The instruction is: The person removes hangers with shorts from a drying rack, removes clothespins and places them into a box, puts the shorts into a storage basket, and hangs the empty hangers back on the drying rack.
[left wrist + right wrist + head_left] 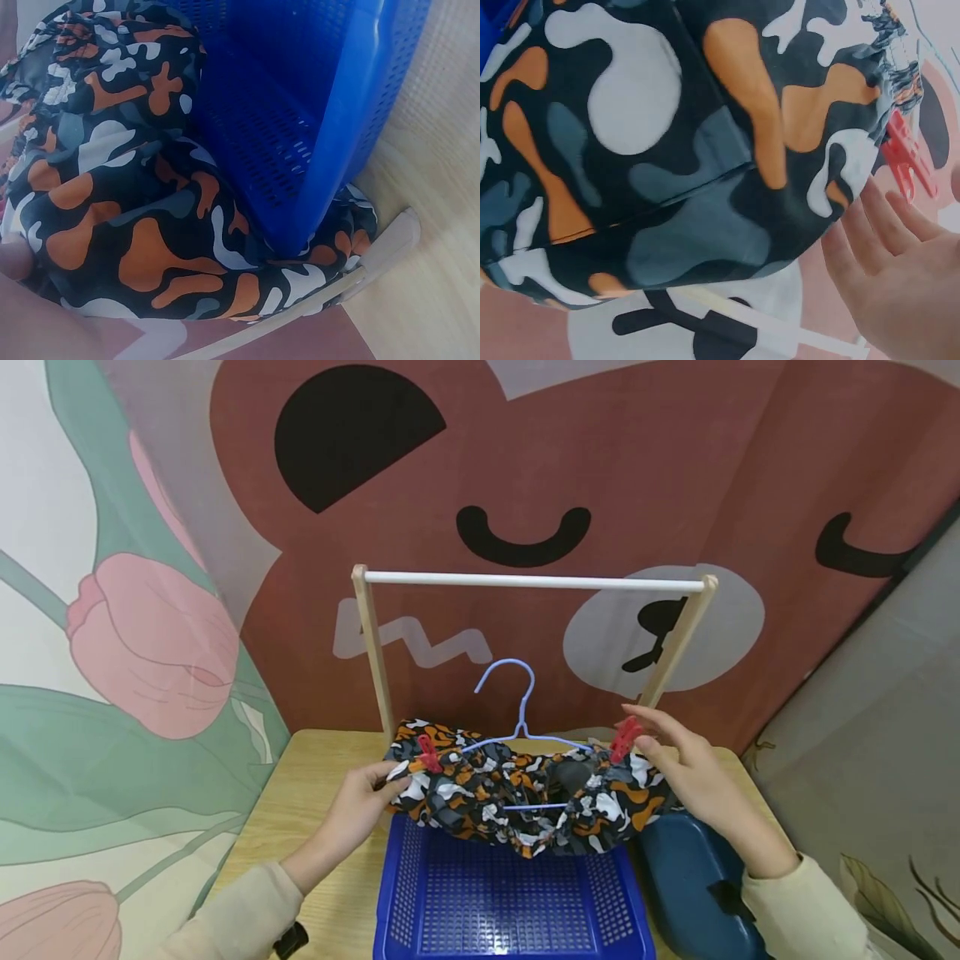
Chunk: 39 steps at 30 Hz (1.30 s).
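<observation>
A patterned garment [457, 802] in black, orange, white and grey, with a gathered waist, hangs bunched on a light-blue hanger [522, 706]. The hanger's hook points up. One red clip [428, 753] sits at the garment's left and another red clip [625, 739] at its right. My left hand [356, 814] pinches the garment's left edge between thumb and fingers. My right hand [697, 777] is beside the right clip, its fingers extended; in the right wrist view the fingertips of that hand [900, 277] touch the fabric [697, 232] just below the clip [910, 157].
Behind the garment stands a wooden rack with a white bar [532, 581]. A blue perforated basket [510, 910] is in front, partly under the garment. To its right lies a dark teal container [690, 877]. The wooden table [322, 768] meets a printed cloth backdrop.
</observation>
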### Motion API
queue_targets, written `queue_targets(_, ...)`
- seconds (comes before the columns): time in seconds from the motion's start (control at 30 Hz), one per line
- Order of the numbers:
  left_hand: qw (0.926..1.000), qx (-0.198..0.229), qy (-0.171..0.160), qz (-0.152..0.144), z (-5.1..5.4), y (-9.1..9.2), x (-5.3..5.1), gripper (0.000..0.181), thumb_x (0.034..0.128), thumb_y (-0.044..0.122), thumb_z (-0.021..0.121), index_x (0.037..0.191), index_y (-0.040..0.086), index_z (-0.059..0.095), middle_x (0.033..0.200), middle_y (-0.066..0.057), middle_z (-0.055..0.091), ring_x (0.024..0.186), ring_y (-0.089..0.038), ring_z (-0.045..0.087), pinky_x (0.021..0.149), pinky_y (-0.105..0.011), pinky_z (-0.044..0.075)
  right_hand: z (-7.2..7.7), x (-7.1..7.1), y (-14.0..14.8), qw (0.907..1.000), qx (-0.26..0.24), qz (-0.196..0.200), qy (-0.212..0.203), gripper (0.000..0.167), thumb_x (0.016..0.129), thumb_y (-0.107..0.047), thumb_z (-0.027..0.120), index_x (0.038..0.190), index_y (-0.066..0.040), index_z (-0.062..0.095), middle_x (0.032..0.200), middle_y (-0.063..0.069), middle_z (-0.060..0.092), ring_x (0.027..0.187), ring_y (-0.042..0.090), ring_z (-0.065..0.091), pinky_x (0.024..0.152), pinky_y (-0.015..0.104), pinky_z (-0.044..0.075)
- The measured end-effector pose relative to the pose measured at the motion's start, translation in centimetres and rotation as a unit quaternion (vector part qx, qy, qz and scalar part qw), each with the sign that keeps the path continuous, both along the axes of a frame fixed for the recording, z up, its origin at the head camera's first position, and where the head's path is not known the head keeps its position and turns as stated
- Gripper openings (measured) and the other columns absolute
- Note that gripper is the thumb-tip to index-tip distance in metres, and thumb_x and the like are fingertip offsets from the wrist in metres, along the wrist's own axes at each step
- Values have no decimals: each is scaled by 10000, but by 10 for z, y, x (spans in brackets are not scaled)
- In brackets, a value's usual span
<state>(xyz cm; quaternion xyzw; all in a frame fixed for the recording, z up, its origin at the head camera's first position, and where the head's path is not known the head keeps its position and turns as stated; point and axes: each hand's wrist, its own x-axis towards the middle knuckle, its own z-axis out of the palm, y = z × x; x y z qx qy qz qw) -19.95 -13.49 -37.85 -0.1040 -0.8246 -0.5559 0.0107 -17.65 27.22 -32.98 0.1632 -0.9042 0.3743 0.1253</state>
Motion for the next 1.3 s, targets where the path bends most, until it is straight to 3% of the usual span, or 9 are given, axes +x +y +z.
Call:
queue_targets(0.03, 10000, 12, 0, -10, 0, 0, 0, 101, 930, -30, 627, 839, -18, 669, 694, 1, 460, 641, -110, 415, 595, -230, 364, 1, -1, -2, 10000, 73, 47, -34, 448, 1055, -225, 494, 1482, -104, 434, 1277, 163, 598, 1158, 384, 552, 853, 575, 497)
queue_targets(0.2, 10000, 54, -75, -13, 3, 1, 2, 109, 934, -17, 630, 830, -10, 659, 683, 3, 441, 624, -104, 401, 586, -231, 357, 4, -3, -10, 9990, 368, -100, 253, 444, 991, -209, 625, 1408, -101, 515, 1078, 70, 666, 1037, 335, 609, 735, 424, 522)
queue_targets(0.4, 9999, -18, -118, -2, 3, -1, 2, 83, 934, 2, 638, 860, -1, 676, 683, 9, 462, 611, -96, 411, 578, -230, 365, 4, -6, -11, 9955, 311, -435, 784, 301, 935, -141, 697, 1225, -74, 651, 1027, 63, 692, 958, 253, 627, 784, 334, 508)
queue_targets(0.6, 9996, -164, -73, -209, -3, -2, 2, 70, 934, 28, 652, 868, 22, 676, 644, 22, 445, 571, -90, 400, 556, -233, 358, 4, -3, -12, 9906, 294, -623, 1181, 248, 820, -54, 795, 1053, -51, 709, 1006, 99, 670, 957, 299, 617, 756, 294, 487)
queue_targets(0.73, 9988, -318, -2, -376, -6, -3, 2, 78, 945, 59, 654, 868, 46, 664, 647, 28, 416, 588, -97, 387, 575, -242, 351, 1, -3, -13, 9873, 213, -713, 1405, 261, 756, 2, 834, 968, -66, 700, 961, 69, 656, 936, 200, 566, 796, 229, 426)
queue_targets(0.9, 9972, -574, 118, -455, -7, -2, 4, 53, 956, 88, 651, 949, 72, 701, 755, 33, 546, 675, -111, 453, 633, -255, 391, -2, -3, -14, 9835, -14, -623, 1697, 298, 709, 64, 843, 915, -68, 674, 941, 46, 672, 886, 89, 567, 781, 122, 414)
queue_targets(1.1, 9992, -279, -92, -288, -8, -4, 3, 94, 959, 57, 633, 868, 40, 649, 680, 19, 421, 619, -104, 389, 595, -245, 356, -4, 0, -15, 9816, -42, -672, 1788, 265, 708, 55, 846, 869, -93, 696, 881, 4, 669, 820, 61, 593, 662, 114, 452)
queue_targets(1.3, 9999, -50, -151, 57, -8, -5, 1, 99, 941, 17, 634, 846, 3, 655, 698, 8, 455, 642, -108, 416, 599, -236, 369, -1, 1, -14, 9772, -264, -583, 2025, 282, 655, 110, 857, 826, -62, 714, 799, -15, 652, 775, 41, 581, 700, 121, 420)
